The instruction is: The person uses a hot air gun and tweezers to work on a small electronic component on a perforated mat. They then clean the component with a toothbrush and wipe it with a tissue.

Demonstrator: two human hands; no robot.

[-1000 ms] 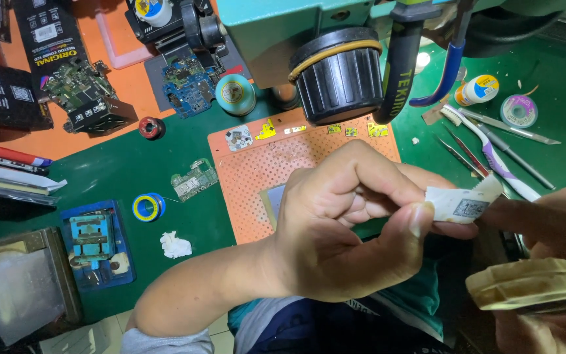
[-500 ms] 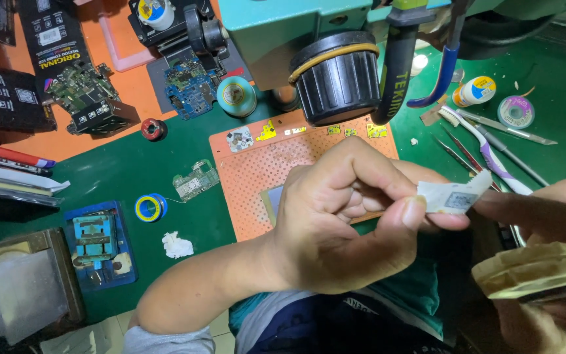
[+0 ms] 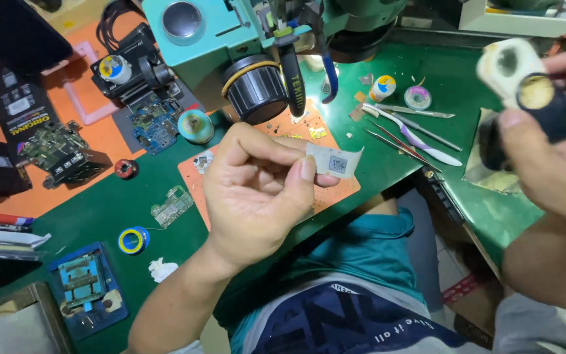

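We see the left hand [image 3: 257, 190] pinching a small white strip [image 3: 334, 161] between thumb and fingertips, above the orange mat [image 3: 335, 190]. Right hand [image 3: 551, 151] grasps a blurred dark round jar [image 3: 542, 105]. Black flat packages [image 3: 24, 111] lie far left on the green tabletop [image 3: 99, 210]

A single head-worn camera looks steeply down from close above onto a green workbench [image 3: 99, 210]. The left hand [image 3: 257, 190] fills the frame's centre, the right hand [image 3: 551, 151] the right edge. A teal microscope [image 3: 230, 39] crowds the top; the person's lap shows at the bottom.
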